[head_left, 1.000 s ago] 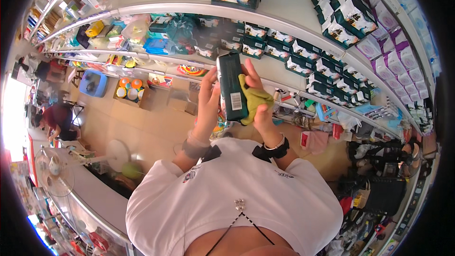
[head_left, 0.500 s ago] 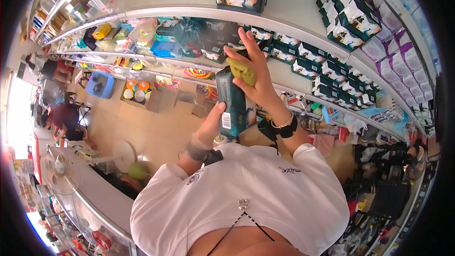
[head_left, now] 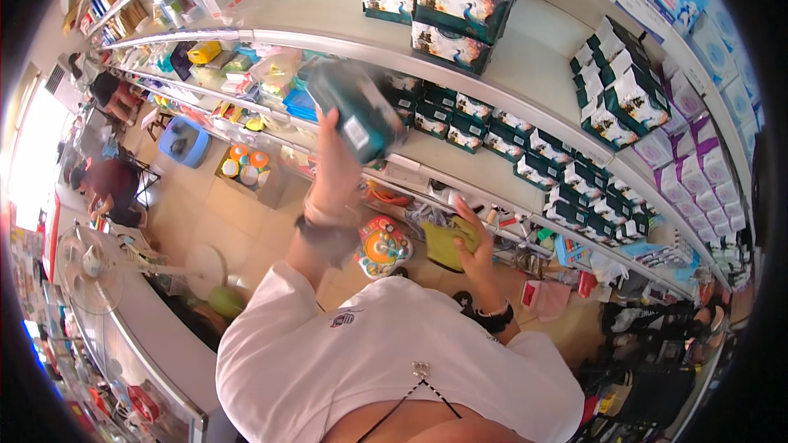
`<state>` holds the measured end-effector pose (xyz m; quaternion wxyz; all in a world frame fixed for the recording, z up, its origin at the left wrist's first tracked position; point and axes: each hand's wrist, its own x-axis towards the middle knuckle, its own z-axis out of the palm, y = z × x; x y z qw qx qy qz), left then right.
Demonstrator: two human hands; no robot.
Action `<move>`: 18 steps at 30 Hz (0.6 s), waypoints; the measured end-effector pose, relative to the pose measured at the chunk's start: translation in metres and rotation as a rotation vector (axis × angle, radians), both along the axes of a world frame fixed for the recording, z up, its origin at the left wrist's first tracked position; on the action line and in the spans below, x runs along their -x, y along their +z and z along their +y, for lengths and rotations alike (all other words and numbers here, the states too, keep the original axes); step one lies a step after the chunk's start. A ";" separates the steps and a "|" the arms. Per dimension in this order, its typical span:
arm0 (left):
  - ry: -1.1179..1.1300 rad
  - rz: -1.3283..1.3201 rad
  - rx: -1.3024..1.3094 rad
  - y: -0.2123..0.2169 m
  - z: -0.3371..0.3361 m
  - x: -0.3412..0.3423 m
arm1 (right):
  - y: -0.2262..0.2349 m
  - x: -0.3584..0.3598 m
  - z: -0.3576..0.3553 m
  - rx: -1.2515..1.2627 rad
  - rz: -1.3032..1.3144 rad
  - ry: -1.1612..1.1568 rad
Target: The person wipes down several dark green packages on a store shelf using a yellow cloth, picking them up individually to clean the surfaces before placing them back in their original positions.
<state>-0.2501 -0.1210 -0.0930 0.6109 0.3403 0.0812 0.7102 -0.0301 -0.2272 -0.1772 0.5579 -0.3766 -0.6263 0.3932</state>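
Observation:
A dark green package (head_left: 355,112), blurred by motion, is raised in front of the middle shelf in my left hand (head_left: 332,166). Its pale label faces me and it is tilted. Lower and to the right, my right hand (head_left: 481,253) grips an olive-green cloth (head_left: 446,243) that hangs from the fingers. Rows of similar dark green packages (head_left: 538,168) stand on the middle shelf (head_left: 443,157), right of the held one. More such packages are stacked on the upper shelf (head_left: 328,12), one stack (head_left: 464,4) near its middle and another (head_left: 628,94) to the right.
Purple and white packs (head_left: 698,139) fill shelving at the right. On the floor side are a colourful round toy (head_left: 384,248), a blue tub (head_left: 185,143) and a carton of orange-lidded containers (head_left: 246,166). A fan (head_left: 90,267) stands left; a person (head_left: 115,189) is beyond it.
My left hand has lifted the package up and left toward the shelf. My right hand has come away from it, moving down and right with the cloth.

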 end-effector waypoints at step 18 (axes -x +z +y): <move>0.442 0.808 0.258 0.013 0.303 0.028 | -0.046 -0.056 -0.096 0.238 -0.394 -0.430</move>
